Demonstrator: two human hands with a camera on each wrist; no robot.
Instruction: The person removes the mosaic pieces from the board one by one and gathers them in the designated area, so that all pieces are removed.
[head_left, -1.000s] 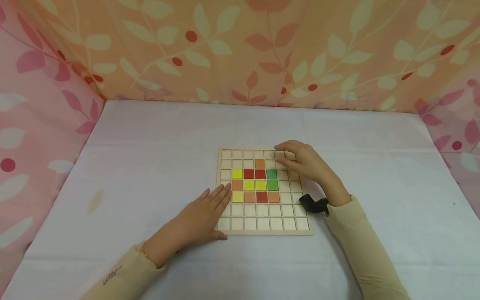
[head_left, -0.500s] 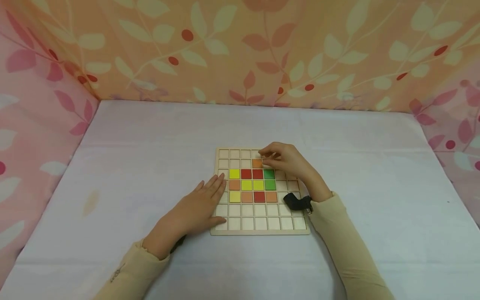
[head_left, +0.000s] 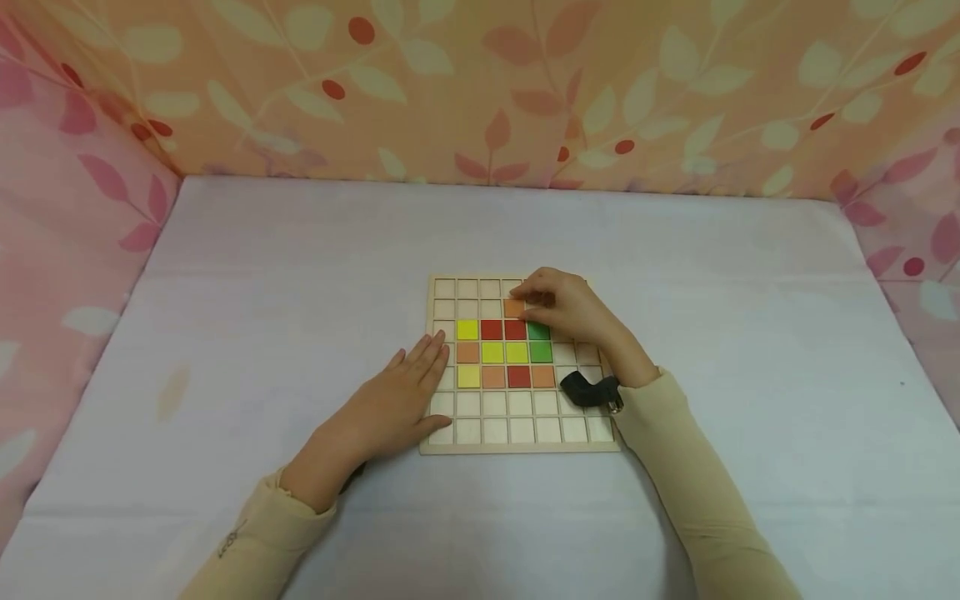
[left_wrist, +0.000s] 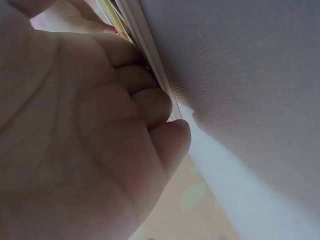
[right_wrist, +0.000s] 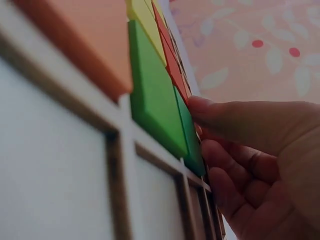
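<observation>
Concentrate first on the orange tile (head_left: 513, 309), lying in the wooden board (head_left: 521, 448), in the second row from the board's far edge and the middle column, directly beyond a red tile (head_left: 514, 331). At this tile, see the right hand (head_left: 568, 307) with fingers curved, thumb and index tip only a little apart, close to its near and far edges; from these views, impossible to say for certain whether gripped or not. On the board's left margin, see the left hand (head_left: 390, 404) lying nearly flat, fingers straight, holding nothing, apparently steadying. To handle the tile well, press with this left hand just enough against sliding of the board, without tilting it. Put thumb and fingertip on opposite edges of the tile, and move it straight up or straight down, probably with little play between the cell walls. Take care with the thumb beside the farther green tile (head_left: 539, 332), easy to nudge, and raise the wrist enough to hold the black device (head_left: 587, 390) clear of the board. For direction, read a flat, nearly square tile: sides parallel to the board's grid lines, no end pointing anywhere, no clear long axis. For the board also, find no evident long axis.
</observation>
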